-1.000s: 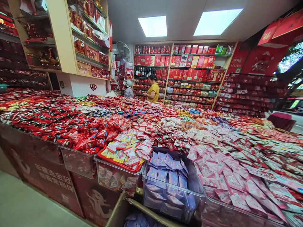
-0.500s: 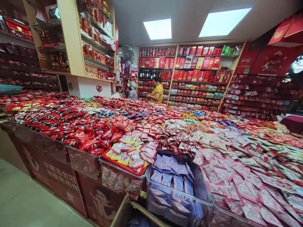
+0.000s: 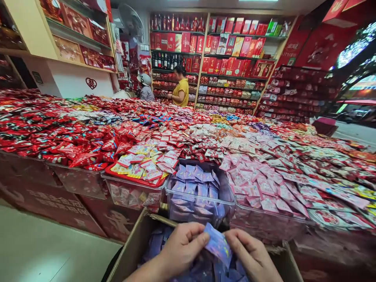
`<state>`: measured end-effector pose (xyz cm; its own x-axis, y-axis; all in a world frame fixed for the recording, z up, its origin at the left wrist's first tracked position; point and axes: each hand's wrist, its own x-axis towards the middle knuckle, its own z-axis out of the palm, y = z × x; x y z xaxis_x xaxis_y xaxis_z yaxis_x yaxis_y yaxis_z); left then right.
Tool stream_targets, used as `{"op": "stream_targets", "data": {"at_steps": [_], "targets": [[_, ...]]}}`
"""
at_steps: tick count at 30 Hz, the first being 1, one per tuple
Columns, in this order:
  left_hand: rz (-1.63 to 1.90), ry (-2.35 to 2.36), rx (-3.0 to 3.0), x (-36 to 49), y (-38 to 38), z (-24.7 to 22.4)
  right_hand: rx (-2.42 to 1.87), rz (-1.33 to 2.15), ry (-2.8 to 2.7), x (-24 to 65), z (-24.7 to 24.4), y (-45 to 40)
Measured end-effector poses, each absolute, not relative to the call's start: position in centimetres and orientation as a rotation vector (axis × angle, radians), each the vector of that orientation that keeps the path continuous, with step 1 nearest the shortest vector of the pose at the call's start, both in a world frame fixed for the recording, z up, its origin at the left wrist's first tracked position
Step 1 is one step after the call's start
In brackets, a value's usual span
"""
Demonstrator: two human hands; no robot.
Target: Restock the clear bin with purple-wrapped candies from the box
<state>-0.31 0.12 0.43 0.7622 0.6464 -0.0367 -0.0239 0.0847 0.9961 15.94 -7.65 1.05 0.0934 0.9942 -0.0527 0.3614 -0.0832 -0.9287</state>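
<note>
A small purple packet (image 3: 217,243) hangs between my two hands above an open cardboard box (image 3: 131,246). My left hand (image 3: 186,244) pinches its upper left edge between thumb and fingers. On its right side my right hand (image 3: 249,250) has curled fingers closed on the packet's edge. Many purple packets (image 3: 155,243) lie inside the box. Just behind the box is a clear bin (image 3: 199,199) with the same kind of purple packets standing in rows, with some room at its right side.
Yellow and pink packets fill a red-rimmed bin (image 3: 141,168) at left; pink packets (image 3: 264,184) heap at right. Red packets (image 3: 73,137) cover the display further left. Two people stand behind it, one in a yellow top (image 3: 181,93), near shelves (image 3: 202,51).
The view has tipped down and turned slightly to the right. Both my hands have come into view holding a purple packet, and more of the cardboard box shows.
</note>
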Motion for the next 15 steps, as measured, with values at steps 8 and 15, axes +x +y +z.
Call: {"op": "stream_targets", "data": {"at_steps": [8, 15], "targets": [[0.571, 0.589, 1.319, -0.4, 0.6, 0.3, -1.382, 0.968, -1.036, 14.7, 0.6, -6.9], [0.658, 0.783, 1.450, -0.4, 0.4, -0.3, -1.254, 1.240, -0.948, 13.8, -1.9, -6.7]]}}
